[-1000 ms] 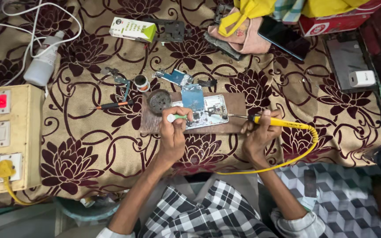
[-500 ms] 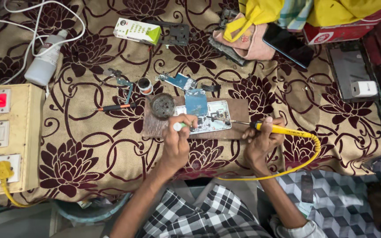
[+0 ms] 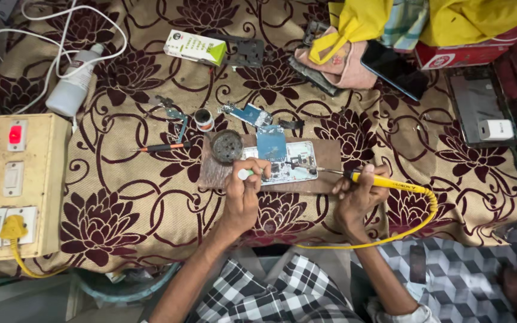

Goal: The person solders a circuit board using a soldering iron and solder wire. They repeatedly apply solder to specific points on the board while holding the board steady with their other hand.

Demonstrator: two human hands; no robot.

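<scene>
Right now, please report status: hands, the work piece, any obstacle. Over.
Left hand holds small white-tipped tool on opened phone. Right hand grips yellow soldering iron, tip at phone. Round tin beside, not blocking.

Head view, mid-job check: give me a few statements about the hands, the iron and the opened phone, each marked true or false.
1. The right hand holds a yellow-handled soldering iron. True.
2. The left hand is empty. False: it pinches a small white-and-green tube.
3. The opened white phone body lies on a brown wooden board. True.
4. The red rocker switch sits on a black box. False: it is on a beige switch box.
5. The orange-handled screwdriver lies on the board. False: on the floral cloth.
</scene>
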